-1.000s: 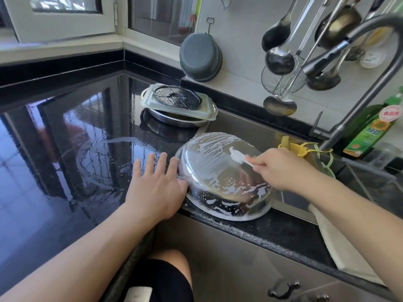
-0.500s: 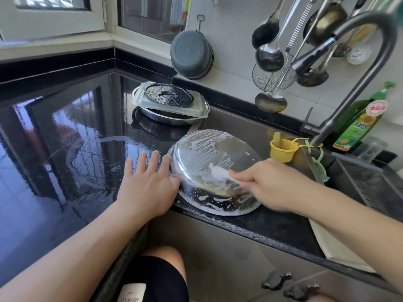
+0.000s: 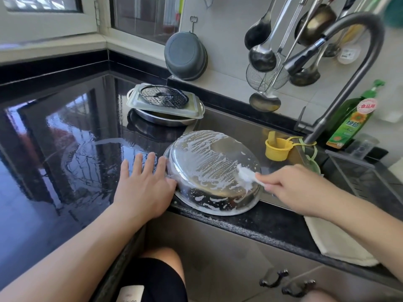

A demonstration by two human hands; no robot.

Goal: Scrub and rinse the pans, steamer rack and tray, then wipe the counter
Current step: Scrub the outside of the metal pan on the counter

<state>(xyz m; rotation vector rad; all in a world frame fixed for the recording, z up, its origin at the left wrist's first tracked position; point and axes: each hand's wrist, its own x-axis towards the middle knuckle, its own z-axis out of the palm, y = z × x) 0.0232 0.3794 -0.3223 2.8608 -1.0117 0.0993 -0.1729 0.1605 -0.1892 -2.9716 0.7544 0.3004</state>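
Note:
A steel pan (image 3: 209, 162) lies upside down and tilted on the sink's front edge, its bottom streaked with white foam. My left hand (image 3: 145, 188) rests flat on the wet black counter (image 3: 65, 149), fingers apart, its thumb side pressing the pan's left rim. My right hand (image 3: 290, 188) grips a foamy white scrubber (image 3: 246, 174) that touches the pan's right side. Further back, a second steel pan (image 3: 159, 118) carries a pale rectangular tray (image 3: 194, 107) with a round perforated steamer rack (image 3: 163, 99) on top.
The sink (image 3: 250, 129) lies behind the pan, with a yellow cup (image 3: 277, 149) on its right edge. A curved faucet (image 3: 340, 68) arches over it. Ladles and a strainer (image 3: 266, 77) hang on the wall. A green detergent bottle (image 3: 351, 120) stands far right. A white cloth (image 3: 335, 243) drapes over the counter front.
My right hand has swept the scrubber from the pan's middle to its right side, leaving more foam streaks. My left hand stays against the rim.

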